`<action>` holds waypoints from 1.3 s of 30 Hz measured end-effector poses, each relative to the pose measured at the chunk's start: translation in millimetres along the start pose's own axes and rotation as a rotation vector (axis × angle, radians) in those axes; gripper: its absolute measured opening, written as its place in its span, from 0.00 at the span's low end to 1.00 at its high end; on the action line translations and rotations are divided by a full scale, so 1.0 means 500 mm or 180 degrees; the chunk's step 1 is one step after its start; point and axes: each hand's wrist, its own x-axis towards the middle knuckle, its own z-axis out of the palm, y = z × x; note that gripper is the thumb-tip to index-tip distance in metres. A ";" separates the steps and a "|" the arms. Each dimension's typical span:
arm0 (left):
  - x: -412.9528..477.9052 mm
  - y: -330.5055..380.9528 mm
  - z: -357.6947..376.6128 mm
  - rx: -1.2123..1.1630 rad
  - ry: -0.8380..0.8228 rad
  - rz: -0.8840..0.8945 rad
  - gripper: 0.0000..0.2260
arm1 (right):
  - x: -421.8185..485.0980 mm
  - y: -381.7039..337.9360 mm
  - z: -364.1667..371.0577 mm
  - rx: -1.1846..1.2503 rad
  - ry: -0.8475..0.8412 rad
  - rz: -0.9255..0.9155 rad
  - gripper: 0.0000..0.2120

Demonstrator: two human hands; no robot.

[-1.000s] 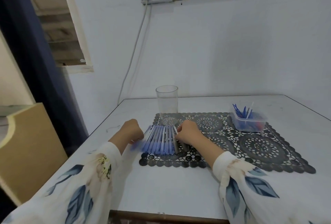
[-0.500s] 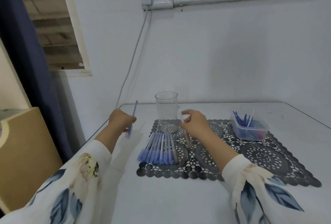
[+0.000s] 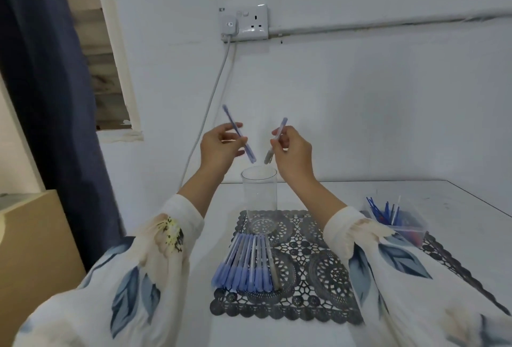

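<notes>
A: Grips?
B: Both were raised above the worktop (image 3: 346, 191). The left grip (image 3: 219, 147) pinched a blue pen (image 3: 230, 119) between thumb and fingers, and the right grip (image 3: 293, 152) pinched a paler pen (image 3: 269, 156) the same way.
A: Target?
B: A clear tumbler (image 3: 259, 194) stood upright at the far edge of the lace mat (image 3: 318, 277), directly below the gap between the two grips. Nothing showed inside it.
A: Pen axes?
B: Tilted into a V — lower tips leaned toward each other and aimed down at the tumbler's mouth, above the rim and not in it. Upper ends splayed outward.
A: Which was nearer?
B: About even; too close to call. My read is that each pen needs swinging more upright, then a straight drop.
A: Rest?
B: A row of capped pens (image 3: 246, 263) lay side by side on the mat — long axes running away from the body. A tub of refills (image 3: 399, 216) sat off to the right.
</notes>
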 end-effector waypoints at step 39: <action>-0.139 -0.186 -0.132 0.2540 -0.1311 -0.1903 0.08 | -0.203 0.090 -0.001 -0.0816 -0.1395 0.1315 0.08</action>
